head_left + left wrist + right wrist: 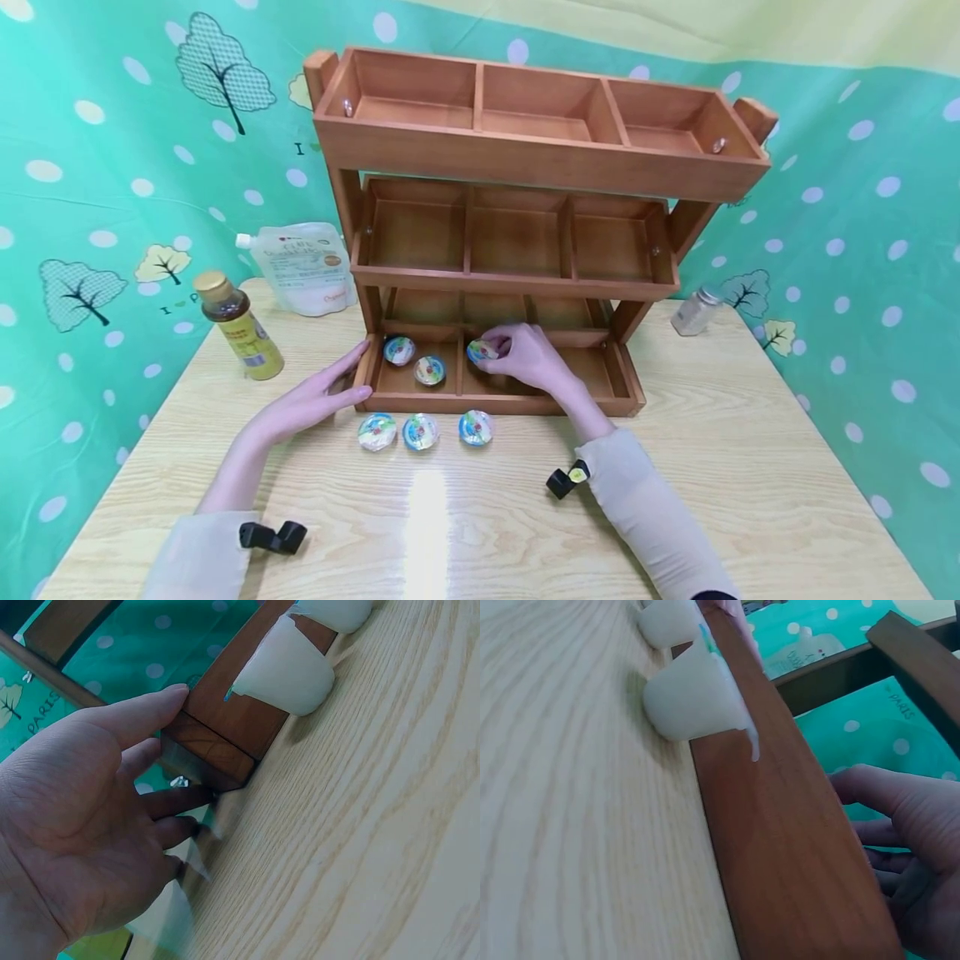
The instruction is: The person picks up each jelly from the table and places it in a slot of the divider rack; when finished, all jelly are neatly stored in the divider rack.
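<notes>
A wooden three-tier rack (495,406) stands on the table, its trays split into compartments. My right hand (528,360) pinches a small lidded cup (480,351) inside the bottom tray's middle compartment; in the right wrist view the hand (911,847) is behind the tray's front wall (780,847) and the cup is hidden. My left hand (311,402), fingers extended, touches the bottom tray's left end, as the left wrist view shows too (97,817). Two cups (399,351) (430,370) lie in the left compartment. Three more cups (377,432) (421,432) (476,427) stand in front.
A yellow-labelled bottle (251,337) and a white spouted pouch (303,268) stand left of the rack. A small clear jar (696,312) is at the right. The upper trays (525,158) overhang the bottom one. A patterned green cloth (97,208) hangs behind.
</notes>
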The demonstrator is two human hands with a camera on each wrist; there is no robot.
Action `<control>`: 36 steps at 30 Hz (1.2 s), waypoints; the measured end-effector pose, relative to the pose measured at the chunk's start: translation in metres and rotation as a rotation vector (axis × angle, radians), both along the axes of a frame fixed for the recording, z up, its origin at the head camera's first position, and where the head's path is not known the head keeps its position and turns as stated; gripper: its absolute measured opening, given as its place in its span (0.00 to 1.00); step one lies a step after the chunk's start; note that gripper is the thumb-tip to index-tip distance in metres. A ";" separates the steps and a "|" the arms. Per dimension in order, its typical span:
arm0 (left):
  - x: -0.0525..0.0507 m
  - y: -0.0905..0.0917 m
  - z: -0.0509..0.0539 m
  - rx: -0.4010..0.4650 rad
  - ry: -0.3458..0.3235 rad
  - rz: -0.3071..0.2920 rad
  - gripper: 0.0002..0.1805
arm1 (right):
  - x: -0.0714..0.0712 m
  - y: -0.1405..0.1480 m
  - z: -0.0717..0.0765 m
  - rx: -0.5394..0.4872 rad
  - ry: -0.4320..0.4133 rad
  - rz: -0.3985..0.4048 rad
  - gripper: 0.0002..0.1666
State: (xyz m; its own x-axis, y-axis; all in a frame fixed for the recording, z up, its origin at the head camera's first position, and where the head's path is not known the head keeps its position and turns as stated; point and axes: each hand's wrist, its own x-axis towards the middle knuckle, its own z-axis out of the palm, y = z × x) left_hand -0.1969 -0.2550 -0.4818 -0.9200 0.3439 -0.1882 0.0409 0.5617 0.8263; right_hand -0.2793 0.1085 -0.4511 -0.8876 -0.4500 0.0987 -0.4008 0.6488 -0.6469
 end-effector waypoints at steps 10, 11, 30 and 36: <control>-0.002 0.000 0.000 0.009 0.018 -0.016 0.44 | 0.002 0.000 -0.007 0.072 0.012 -0.010 0.24; -0.002 0.000 0.000 0.010 0.019 -0.017 0.44 | 0.003 0.000 -0.008 0.080 0.015 -0.013 0.24; -0.001 -0.002 -0.001 0.019 0.016 -0.008 0.43 | 0.001 -0.002 -0.009 0.109 0.036 0.012 0.30; 0.000 -0.002 -0.001 0.008 0.016 -0.008 0.44 | 0.002 0.001 -0.006 0.070 -0.013 0.017 0.31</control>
State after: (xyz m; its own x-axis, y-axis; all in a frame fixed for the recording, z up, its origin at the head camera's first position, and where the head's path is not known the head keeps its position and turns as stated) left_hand -0.1972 -0.2574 -0.4825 -0.9201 0.3526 -0.1706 0.0589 0.5551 0.8297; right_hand -0.2771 0.1099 -0.4570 -0.8806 -0.4707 0.0552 -0.4045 0.6857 -0.6052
